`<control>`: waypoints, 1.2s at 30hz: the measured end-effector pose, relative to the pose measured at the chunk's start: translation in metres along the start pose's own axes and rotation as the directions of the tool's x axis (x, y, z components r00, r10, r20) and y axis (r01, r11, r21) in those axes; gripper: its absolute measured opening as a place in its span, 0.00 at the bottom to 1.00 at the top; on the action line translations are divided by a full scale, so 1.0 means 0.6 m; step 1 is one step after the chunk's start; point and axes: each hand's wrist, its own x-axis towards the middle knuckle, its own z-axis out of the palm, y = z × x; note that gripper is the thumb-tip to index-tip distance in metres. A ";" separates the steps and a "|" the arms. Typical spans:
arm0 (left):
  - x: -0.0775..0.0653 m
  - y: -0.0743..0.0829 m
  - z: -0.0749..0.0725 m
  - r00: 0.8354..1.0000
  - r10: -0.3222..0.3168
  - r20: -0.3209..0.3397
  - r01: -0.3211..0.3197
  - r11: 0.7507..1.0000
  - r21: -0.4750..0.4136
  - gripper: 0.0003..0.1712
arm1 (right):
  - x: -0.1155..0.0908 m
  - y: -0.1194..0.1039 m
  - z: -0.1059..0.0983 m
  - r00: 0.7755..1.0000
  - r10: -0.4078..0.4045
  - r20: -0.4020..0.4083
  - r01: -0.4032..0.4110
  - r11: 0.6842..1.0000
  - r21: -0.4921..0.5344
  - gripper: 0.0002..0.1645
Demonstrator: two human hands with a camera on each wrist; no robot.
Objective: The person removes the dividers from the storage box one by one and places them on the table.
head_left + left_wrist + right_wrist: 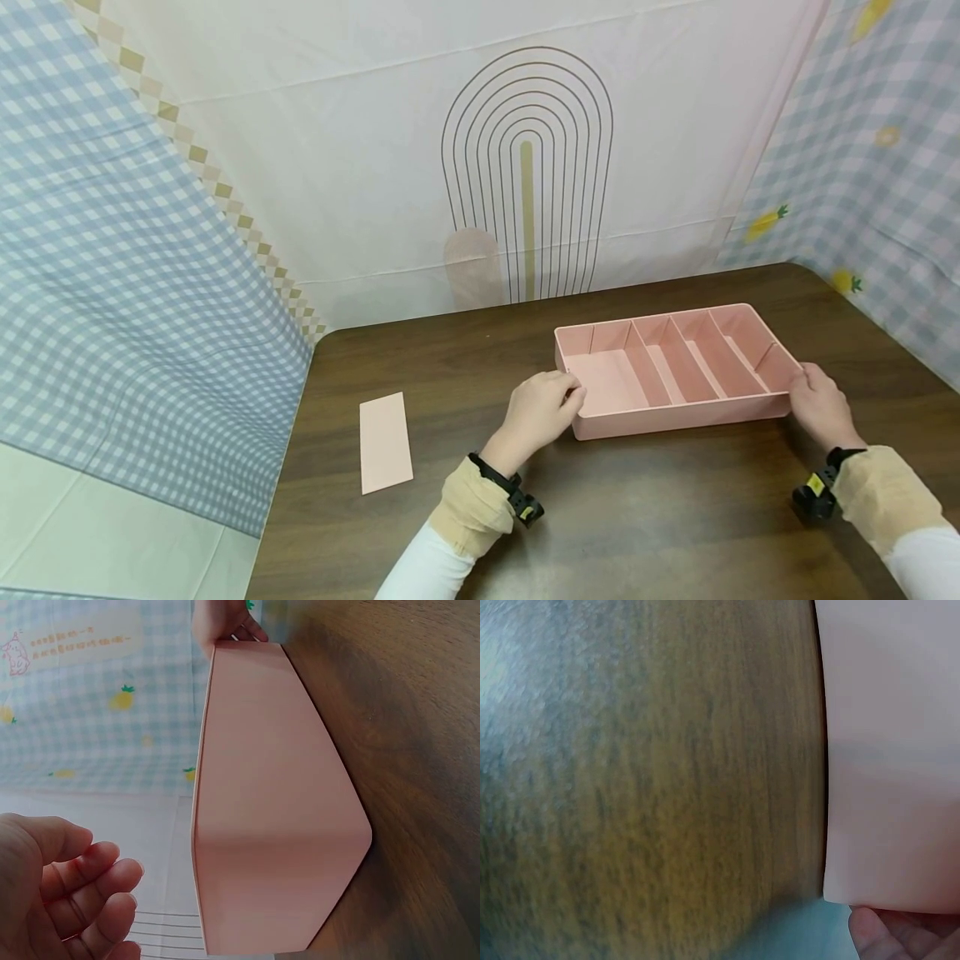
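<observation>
A pink organizer box [678,418] with upright dividers [720,354] lies on the table, its wide compartment at the left and narrower ones to the right. My left hand [540,412] is by its front left corner. In the left wrist view, that hand's loosely bent fingers [112,877] hold nothing and stand apart from the box wall [262,750]. At the opposite end, my right hand [823,408] grips the short side, thumb near the rim. Only its fingertips [866,926] show in the right wrist view, at the box's lower edge.
A flat pale pink rectangular panel [386,443] lies on the brown wooden table [637,508], left of the box. A white cloth [360,183] hangs behind the table. Blue checked cloth [150,275] hangs at the left, with more at the right.
</observation>
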 end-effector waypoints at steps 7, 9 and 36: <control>0.008 0.008 0.004 1.000 0.000 0.012 0.000 1.000 -0.004 0.10 | 0.001 0.000 0.001 1.000 -0.015 -0.021 0.015 1.000 -0.009 0.30; 0.010 0.010 0.005 1.000 0.001 0.013 -0.001 1.000 -0.007 0.10 | 0.001 0.000 0.001 1.000 -0.014 -0.019 0.014 1.000 -0.009 0.30; 0.029 0.037 0.024 0.998 0.004 0.065 -0.008 0.998 0.054 0.10 | 0.000 -0.002 0.000 1.000 0.014 0.007 -0.014 1.000 0.005 0.32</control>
